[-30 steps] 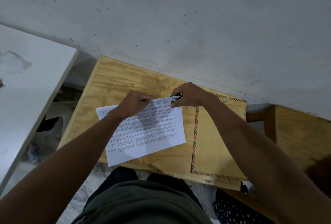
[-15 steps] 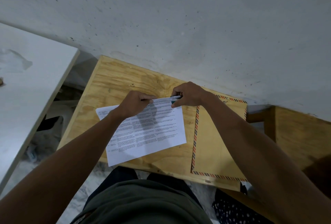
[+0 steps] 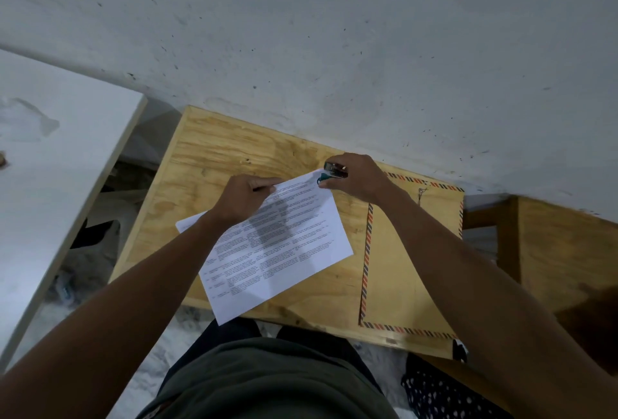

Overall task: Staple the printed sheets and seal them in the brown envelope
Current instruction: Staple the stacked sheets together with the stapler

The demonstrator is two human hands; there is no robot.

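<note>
Head view is showing a person's right hand [image 3: 356, 179] gripping a small stapler [image 3: 334, 172] at the far right corner of the printed sheets [image 3: 281, 244], while the left hand [image 3: 245, 199] is pinching the far edge of the sheets on a plywood table [image 3: 220, 151]. Stapling well probably means keeping the corners squared, seating them deep in the stapler and squeezing firmly. A brown envelope [image 3: 411, 258] is lying flat just right of the sheets, under the right forearm.

Dim, flat light; wide-angle edge distortion
</note>
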